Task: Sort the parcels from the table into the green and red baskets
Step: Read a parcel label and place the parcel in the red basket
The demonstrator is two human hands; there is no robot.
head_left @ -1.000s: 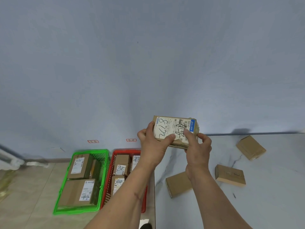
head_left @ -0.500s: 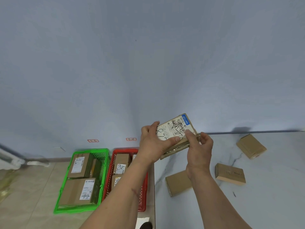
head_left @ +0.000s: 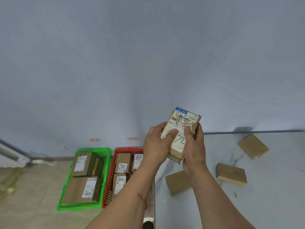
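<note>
I hold a flat brown parcel [head_left: 184, 123] upright in both hands above the table's left edge, its white label with handwriting facing me. My left hand [head_left: 156, 144] grips its left side and my right hand [head_left: 194, 146] its right side, both thumbs on the label. On the floor to the left stand the green basket [head_left: 66, 187] and, beside it, the red basket [head_left: 109, 184], each holding labelled parcels. Three plain brown parcels lie on the white table [head_left: 272, 204]: one near my wrist [head_left: 177, 182], one to its right [head_left: 231, 174], one far right [head_left: 253, 146].
A blue wall rises behind everything, with two small red-framed tags [head_left: 95, 140] [head_left: 132, 138] above the baskets. The floor [head_left: 33, 187] is beige tile. A white fixture [head_left: 9, 156] sits at the left edge. My left forearm passes over the red basket.
I have turned the parcel in my hands from lying sideways to standing upright, label still toward me. The parcels on the table and in the baskets have not moved.
</note>
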